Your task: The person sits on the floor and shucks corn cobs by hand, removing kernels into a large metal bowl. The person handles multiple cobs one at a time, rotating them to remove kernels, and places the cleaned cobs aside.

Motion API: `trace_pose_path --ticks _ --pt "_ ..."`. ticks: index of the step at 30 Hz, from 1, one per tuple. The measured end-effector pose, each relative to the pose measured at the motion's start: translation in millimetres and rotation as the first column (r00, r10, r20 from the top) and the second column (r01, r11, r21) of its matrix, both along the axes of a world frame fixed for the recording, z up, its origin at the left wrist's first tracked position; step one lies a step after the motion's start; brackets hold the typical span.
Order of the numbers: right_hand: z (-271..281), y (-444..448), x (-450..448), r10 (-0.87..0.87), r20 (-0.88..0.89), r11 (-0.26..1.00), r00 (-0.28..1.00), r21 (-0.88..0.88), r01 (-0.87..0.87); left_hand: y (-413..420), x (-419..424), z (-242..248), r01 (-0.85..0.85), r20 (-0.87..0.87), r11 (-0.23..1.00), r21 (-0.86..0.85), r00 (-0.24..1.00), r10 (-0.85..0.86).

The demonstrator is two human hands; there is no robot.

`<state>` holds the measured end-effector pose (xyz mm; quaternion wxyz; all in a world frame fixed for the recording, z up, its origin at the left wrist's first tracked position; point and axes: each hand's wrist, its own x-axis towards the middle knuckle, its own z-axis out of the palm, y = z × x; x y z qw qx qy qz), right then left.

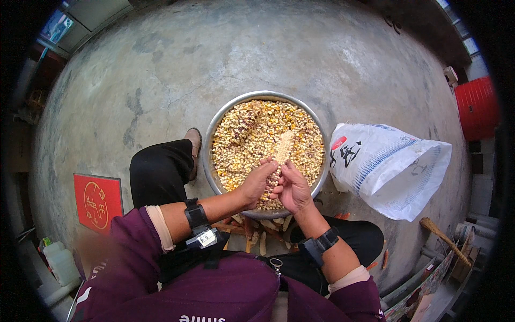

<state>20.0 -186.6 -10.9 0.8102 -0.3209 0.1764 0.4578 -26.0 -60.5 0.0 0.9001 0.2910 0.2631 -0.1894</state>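
Observation:
A partly stripped corn ear (pixel 285 147) is held over a round metal basin (pixel 209 139). Its far end is pale, bare cob, while dark and cream kernels still cover the end towards me. My left hand (pixel 258 179) grips the ear from the left, thumb pressed along it. From the right, the fingers of my right hand (pixel 293 186) close around its kernelled part. Loose yellow, cream and purple kernels (pixel 229 169) fill the basin. Another ear with dark purple rows (pixel 246 126) lies on them at the far left.
Bare cobs (pixel 262 243) lie on the floor between my legs. To the right rests a white woven sack (pixel 374 161), its mouth gaping. A red mat (pixel 98 201) lies at left. A straw brush (pixel 444 239) and a red container (pixel 478 106) are at the right.

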Motion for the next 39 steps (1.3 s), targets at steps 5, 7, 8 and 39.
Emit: trace_pose_path --ticks 5,7,8,39 --pt "-0.4 1.3 -2.5 0.036 0.049 0.997 0.998 -0.077 -0.032 -2.5 -1.3 -2.8 0.059 0.036 0.998 0.019 0.998 -0.059" --pt "1.5 2.6 -3.1 0.057 0.076 0.989 0.995 -0.142 -0.046 -4.9 -2.7 -3.5 0.075 0.025 0.996 0.045 0.997 -0.077" --pt "2.0 4.5 -3.7 0.063 0.092 0.981 0.994 -0.190 -0.045 -6.0 -3.1 -3.8 0.079 0.033 0.994 0.076 0.996 -0.082" --pt "7.1 10.5 -0.8 -0.059 0.107 0.989 0.992 -0.129 0.073 -4.4 -0.1 -13.7 -0.082 -0.009 0.995 -0.061 0.997 0.082"
